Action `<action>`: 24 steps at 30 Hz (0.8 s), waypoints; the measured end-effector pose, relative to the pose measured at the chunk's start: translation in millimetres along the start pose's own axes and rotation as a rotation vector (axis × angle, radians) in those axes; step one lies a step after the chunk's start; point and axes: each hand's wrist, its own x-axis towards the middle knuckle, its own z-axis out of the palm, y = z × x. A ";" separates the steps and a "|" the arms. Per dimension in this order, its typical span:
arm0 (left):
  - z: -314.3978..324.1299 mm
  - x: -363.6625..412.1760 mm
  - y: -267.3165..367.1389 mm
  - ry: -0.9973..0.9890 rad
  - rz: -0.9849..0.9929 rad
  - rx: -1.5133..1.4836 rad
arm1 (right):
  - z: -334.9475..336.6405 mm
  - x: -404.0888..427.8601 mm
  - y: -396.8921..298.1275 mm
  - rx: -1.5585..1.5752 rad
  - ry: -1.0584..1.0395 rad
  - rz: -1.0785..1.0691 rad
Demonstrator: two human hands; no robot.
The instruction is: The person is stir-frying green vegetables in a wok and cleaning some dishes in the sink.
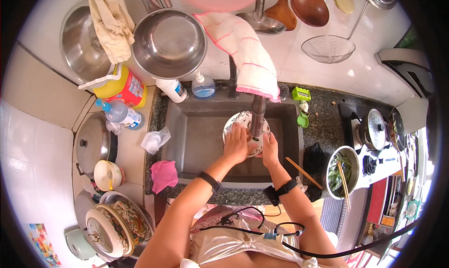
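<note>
A white plate with a dark leaf pattern is held tilted over the dark sink, beneath the faucet. My right hand grips the plate's right rim, thumb on top and fingers underneath. Flat against the plate's face lies my left hand, its fingers stretched out and its thumb apart. A small dark green scrap shows on the plate below the spout. The faucet hides part of the plate. Whether water is running is hard to make out.
A white and pink towel drapes over the faucet. Chopsticks cross the sink's right edge, near a metal bowl of leafy greens. Along the left edge lie a pink cloth and a crumpled plastic bag. A soap pump bottle stands behind.
</note>
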 end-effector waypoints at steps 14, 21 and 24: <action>-11.6 -2.1 -125.4 0.073 -0.262 -0.271 | 60.2 44.3 2.1 0.070 -0.354 0.421; -29.4 -9.1 -121.4 0.039 -0.412 -0.562 | 12.8 21.7 -4.9 0.089 -0.336 0.354; -8.0 -8.2 -76.6 0.016 -0.480 -0.981 | 4.9 20.8 0.0 -0.018 -0.193 0.148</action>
